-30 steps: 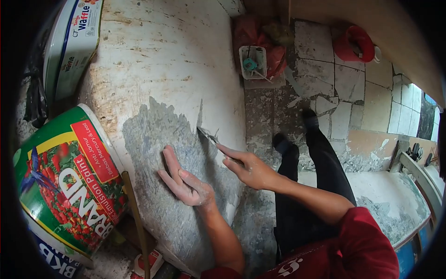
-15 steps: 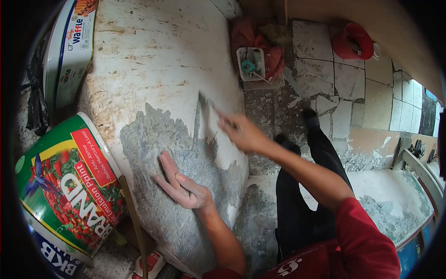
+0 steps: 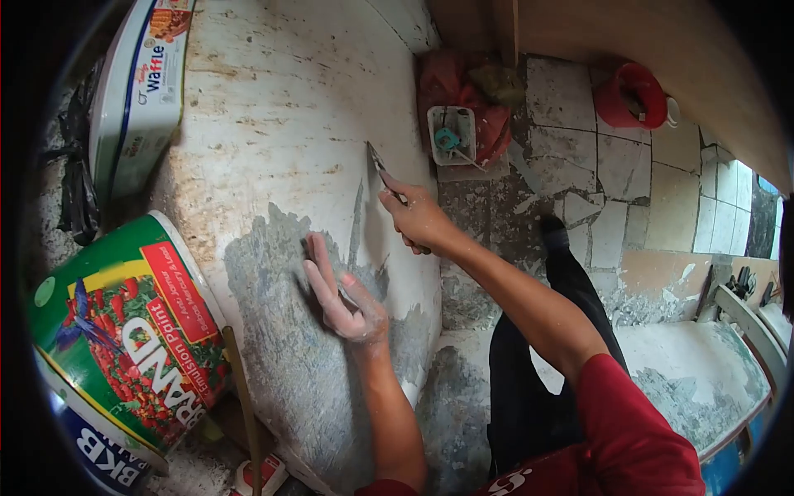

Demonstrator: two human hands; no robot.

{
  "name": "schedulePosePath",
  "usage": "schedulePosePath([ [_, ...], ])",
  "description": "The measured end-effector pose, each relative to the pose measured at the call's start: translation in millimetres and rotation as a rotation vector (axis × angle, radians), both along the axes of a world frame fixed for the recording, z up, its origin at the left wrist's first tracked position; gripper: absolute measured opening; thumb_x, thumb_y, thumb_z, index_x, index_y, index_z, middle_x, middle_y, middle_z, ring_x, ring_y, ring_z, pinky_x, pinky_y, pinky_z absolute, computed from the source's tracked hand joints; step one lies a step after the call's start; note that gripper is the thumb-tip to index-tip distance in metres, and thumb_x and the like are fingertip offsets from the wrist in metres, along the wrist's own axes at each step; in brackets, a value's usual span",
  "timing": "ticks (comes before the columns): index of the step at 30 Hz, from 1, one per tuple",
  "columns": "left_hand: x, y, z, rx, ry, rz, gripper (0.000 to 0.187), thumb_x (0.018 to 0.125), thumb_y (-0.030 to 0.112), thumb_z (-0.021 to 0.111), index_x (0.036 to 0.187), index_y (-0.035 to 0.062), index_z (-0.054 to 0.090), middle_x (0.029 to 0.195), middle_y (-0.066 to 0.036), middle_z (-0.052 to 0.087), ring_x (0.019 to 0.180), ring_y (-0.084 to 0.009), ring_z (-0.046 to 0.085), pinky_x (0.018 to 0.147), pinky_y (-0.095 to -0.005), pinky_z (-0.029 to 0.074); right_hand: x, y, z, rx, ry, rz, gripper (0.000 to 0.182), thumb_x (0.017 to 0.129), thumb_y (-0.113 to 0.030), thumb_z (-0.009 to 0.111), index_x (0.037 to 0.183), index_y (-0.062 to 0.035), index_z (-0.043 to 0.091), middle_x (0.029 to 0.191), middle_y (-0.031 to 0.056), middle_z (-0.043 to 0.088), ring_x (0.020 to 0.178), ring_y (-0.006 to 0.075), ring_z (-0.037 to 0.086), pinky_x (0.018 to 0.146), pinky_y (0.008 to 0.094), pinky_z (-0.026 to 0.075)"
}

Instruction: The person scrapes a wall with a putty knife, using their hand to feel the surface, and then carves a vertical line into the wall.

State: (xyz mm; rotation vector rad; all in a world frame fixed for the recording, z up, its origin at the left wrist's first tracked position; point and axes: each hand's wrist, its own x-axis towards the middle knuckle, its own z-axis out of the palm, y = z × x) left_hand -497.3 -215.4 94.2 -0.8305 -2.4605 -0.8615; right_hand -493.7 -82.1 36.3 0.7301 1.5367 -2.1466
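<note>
My right hand [image 3: 413, 217] is closed round the handle of a scraper [image 3: 375, 157], whose dark blade tip meets the white peeling surface [image 3: 273, 91]. My left hand [image 3: 346, 302] is held over the bare grey patch [image 3: 285, 364] with its fingers apart, dusty and holding nothing. A narrow grey scraped strip runs upward from the patch, to the left of my right hand. Whether the left palm touches the surface cannot be made out.
At the left are a green paint bucket [image 3: 124, 331] and a Waffle tin [image 3: 136, 107]. A stick [image 3: 241, 388] leans near the bucket. Beyond the surface, a white tray [image 3: 452, 136] sits by a red bag, and a red bucket [image 3: 631, 97] stands on the tiles [image 3: 562, 157].
My right hand and the scraper have moved slightly, the blade now higher on the white surface. My left hand has shifted right and up, its fingers pointing more upward. The view has shifted a little.
</note>
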Motion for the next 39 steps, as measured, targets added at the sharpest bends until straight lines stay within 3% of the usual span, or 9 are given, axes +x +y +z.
schedulePosePath([
  [3, -5.0, -1.1, -5.7, 0.052, -0.011, 0.036, 0.045, 0.099, 0.006, 0.033, 0.140, -0.0085, 0.021, 0.132, -0.028, 0.047, 0.123, -0.0362, 0.048, 0.104, -0.0443, 0.038, 37.4, -19.6, -23.7, 0.118, 0.262, 0.021, 0.048, 0.096, -0.030, 0.050, 0.139, -0.0116, 0.042, 0.073, 0.0062, 0.054, 0.065, 0.0121, 0.055, 0.062, 0.0310, 0.049],
  [5, -7.0, -1.6, -11.1, 0.013, -0.006, 0.020, 0.045, 0.099, 0.006, 0.032, 0.140, -0.0084, 0.021, 0.132, -0.028, 0.047, 0.123, -0.0361, 0.048, 0.104, -0.0443, 0.038, 43.9, -18.9, -17.2, 0.128, 0.237, 0.067, 0.046, 0.096, -0.028, 0.050, 0.138, -0.0092, 0.044, 0.109, 0.0171, 0.060, 0.103, 0.0209, 0.057, 0.092, 0.0356, 0.043],
  [8, -5.8, -0.1, -9.7, -0.006, -0.008, 0.014, 0.045, 0.099, 0.006, 0.032, 0.140, -0.0084, 0.021, 0.132, -0.028, 0.047, 0.123, -0.0372, 0.047, 0.104, -0.0448, 0.038, 1.3, 17.2, 9.3, -0.127, -0.138, 0.066, 0.045, 0.096, -0.029, 0.049, 0.136, -0.0071, 0.046, 0.133, 0.0230, 0.047, 0.128, 0.0271, 0.041, 0.106, 0.0374, 0.029],
  [11, -4.9, -3.9, -11.7, 0.016, -0.016, 0.039, 0.045, 0.099, 0.005, 0.033, 0.140, -0.0085, 0.021, 0.132, -0.029, 0.046, 0.123, -0.0381, 0.047, 0.104, -0.0453, 0.038, 36.8, -8.6, -9.6, 0.067, 0.270, -0.029, 0.046, 0.096, -0.031, 0.048, 0.138, -0.0123, 0.044, 0.094, 0.0159, 0.055, 0.073, 0.0178, 0.047, 0.062, 0.0315, 0.037],
  [14, -1.9, -3.7, -13.6, 0.005, -0.021, 0.051, 0.044, 0.099, 0.006, 0.033, 0.139, -0.0091, 0.021, 0.132, -0.029, 0.047, 0.123, -0.0381, 0.047, 0.104, -0.0452, 0.038, 28.2, -25.4, -52.8, 0.487, 0.576, -0.160, 0.047, 0.096, -0.032, 0.048, 0.139, -0.0153, 0.043, 0.064, 0.0066, 0.056, 0.040, 0.0104, 0.047, 0.040, 0.0282, 0.045],
  [16, -2.0, -3.3, -13.5, 0.027, -0.031, 0.051, 0.045, 0.100, 0.006, 0.033, 0.139, -0.0096, 0.020, 0.131, -0.029, 0.047, 0.122, -0.0381, 0.048, 0.104, -0.0451, 0.039, 0.5, 21.0, 0.1, -0.028, -0.039, 0.090, 0.045, 0.096, -0.031, 0.048, 0.137, -0.0145, 0.046, 0.075, 0.0118, 0.065, 0.041, 0.0115, 0.050, 0.043, 0.0285, 0.047],
  [25, 4.7, -4.2, -18.3, 0.097, -0.082, 0.096, 0.044, 0.100, 0.006, 0.031, 0.139, -0.0102, 0.020, 0.132, -0.028, 0.046, 0.123, -0.0370, 0.047, 0.104, -0.0443, 0.039, -5.7, 27.7, -8.2, -0.097, 0.067, 0.061, 0.051, 0.098, -0.037, 0.044, 0.144, -0.0171, 0.033, 0.047, -0.0042, 0.037, 0.035, 0.0058, 0.040, 0.033, 0.0237, 0.037],
  [28, 6.1, -6.1, -22.3, 0.072, -0.070, 0.122, 0.043, 0.100, 0.006, 0.031, 0.139, -0.0102, 0.020, 0.132, -0.028, 0.047, 0.124, -0.0367, 0.047, 0.104, -0.0441, 0.039, 38.4, 30.2, 29.7, -0.106, 0.070, 0.315, 0.052, 0.097, -0.034, 0.046, 0.144, -0.0156, 0.033, 0.051, -0.0030, 0.038, 0.037, 0.0062, 0.041, 0.033, 0.0234, 0.037],
  [39, 11.5, -3.8, -21.5, 0.067, -0.078, 0.098, 0.045, 0.100, 0.005, 0.032, 0.139, -0.0116, 0.017, 0.131, -0.030, 0.046, 0.123, -0.0376, 0.046, 0.103, -0.0450, 0.039, 9.1, 19.4, -6.6, -0.042, 0.062, 0.145, 0.051, 0.097, -0.033, 0.046, 0.144, -0.0168, 0.034, 0.057, -0.0002, 0.045, 0.039, 0.0072, 0.042, 0.034, 0.0250, 0.039],
])
